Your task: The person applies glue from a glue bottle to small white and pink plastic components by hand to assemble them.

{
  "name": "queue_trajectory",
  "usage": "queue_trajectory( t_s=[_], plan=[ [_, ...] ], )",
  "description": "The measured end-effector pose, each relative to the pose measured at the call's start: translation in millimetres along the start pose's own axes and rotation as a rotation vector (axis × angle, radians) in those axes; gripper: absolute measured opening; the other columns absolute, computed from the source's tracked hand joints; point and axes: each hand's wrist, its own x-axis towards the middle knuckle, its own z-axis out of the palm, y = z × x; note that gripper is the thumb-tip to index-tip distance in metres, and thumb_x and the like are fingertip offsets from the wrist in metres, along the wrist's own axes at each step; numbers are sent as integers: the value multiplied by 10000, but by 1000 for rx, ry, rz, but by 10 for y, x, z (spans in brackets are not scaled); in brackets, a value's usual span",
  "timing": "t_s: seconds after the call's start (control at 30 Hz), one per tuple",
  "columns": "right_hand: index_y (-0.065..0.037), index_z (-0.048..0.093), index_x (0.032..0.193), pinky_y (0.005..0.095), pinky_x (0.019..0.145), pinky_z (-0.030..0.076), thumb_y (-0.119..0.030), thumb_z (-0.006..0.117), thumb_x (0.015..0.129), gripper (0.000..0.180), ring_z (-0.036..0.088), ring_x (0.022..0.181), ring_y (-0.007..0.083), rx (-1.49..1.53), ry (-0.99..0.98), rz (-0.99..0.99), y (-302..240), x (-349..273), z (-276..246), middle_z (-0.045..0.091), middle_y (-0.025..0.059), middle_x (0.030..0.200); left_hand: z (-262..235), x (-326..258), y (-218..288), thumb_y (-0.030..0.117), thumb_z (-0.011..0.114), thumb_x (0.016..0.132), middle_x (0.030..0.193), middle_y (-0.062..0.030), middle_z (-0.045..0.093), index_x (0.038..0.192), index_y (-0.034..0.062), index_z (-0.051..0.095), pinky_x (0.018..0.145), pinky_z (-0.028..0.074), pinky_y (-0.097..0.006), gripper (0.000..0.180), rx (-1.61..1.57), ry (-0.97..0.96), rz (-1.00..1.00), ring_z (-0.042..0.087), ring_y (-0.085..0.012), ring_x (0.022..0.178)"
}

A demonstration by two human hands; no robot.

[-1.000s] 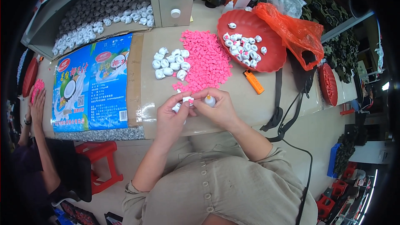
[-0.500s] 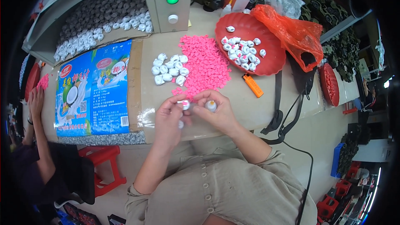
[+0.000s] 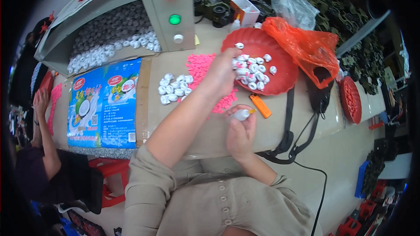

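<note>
1. Your left hand [image 3: 225, 71] reaches the red tray [image 3: 284, 63] at its 9 o'clock side, beside the pink-and-white pieces [image 3: 253, 67]; whether its fingers pinch one, you cannot tell.
2. Your right hand [image 3: 240, 136] grips the white bottle [image 3: 239, 115], tip between 2 and 3 o'clock.
3. From there, on the worktop [image 3: 210, 142]: pink bits [image 3: 199, 64], 11 o'clock; plain white pieces [image 3: 169, 89], 10; orange lighter [image 3: 260, 106], 1.
</note>
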Motion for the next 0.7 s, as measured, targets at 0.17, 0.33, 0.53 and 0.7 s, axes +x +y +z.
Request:
queue_trajectory(
  t_s=[0.17,0.33,0.53,0.7],
  plan=[
    [-27,385,1059,321,782,364,-81,527,775,322,452,861,172,-97,44,13,-33,3,45,466,83,940,-50,-201,31,86,461,777,996,-91,492,1076,-34,465,801,385,-279,322,347,18,126,497,-145,857],
    [-20,369,1099,267,738,414,-15,537,781,359,508,836,142,-181,48,-8,-16,22,-16,493,59,924,-815,-722,185,-6,509,705,923,-93,507,970,0,512,690,429,-273,264,1054,227,666,517,-182,784],
    [-13,393,1084,259,605,427,-94,479,830,280,530,707,138,-64,-31,235,-1,54,87,519,81,882,-1516,-1155,265,25,552,719,842,-108,521,926,6,526,666,428,-292,209,1447,448,650,520,-215,759],
    [-8,390,1107,238,627,415,-86,474,824,305,511,785,132,-141,78,225,-64,35,80,503,84,935,-1479,-1193,141,32,554,731,857,-141,494,942,3,527,659,421,-336,215,1500,362,678,517,-267,749]
  ],
)
